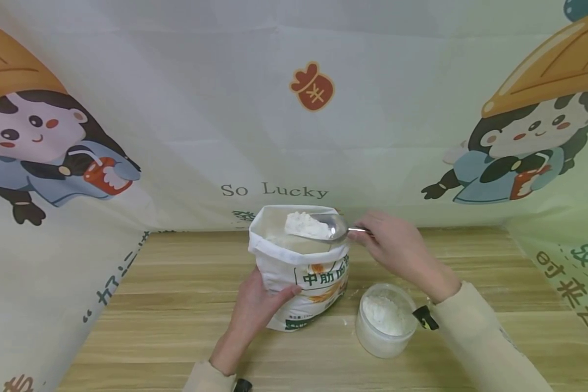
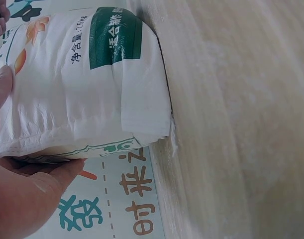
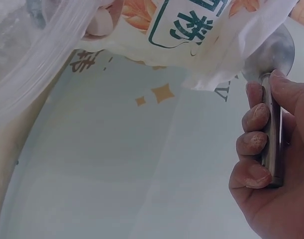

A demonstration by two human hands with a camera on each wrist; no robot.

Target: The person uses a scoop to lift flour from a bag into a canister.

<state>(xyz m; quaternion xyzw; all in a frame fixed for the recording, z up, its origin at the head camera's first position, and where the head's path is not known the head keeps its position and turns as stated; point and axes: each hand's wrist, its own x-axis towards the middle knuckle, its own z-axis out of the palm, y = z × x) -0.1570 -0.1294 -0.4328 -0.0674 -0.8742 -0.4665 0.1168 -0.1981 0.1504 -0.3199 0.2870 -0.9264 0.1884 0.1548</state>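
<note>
A white flour bag (image 1: 281,275) stands on the table with its top edge folded outward. My left hand (image 1: 253,302) holds its lower left side, thumb across the printed front and fingers around the side, as the left wrist view shows. Over the bag's open mouth is a metal scoop (image 1: 339,226) carrying a heap of white flour (image 1: 304,224). Its handle (image 3: 273,139) lies in my right hand (image 1: 397,245), fingers curled round it. Below my right forearm a clear plastic jar (image 1: 382,344) contains flour.
The wood-grain table (image 1: 176,305) has small traces of white powder near the jar. A printed cloth backdrop (image 1: 215,109) with cartoon figures rises behind the bag and at both sides.
</note>
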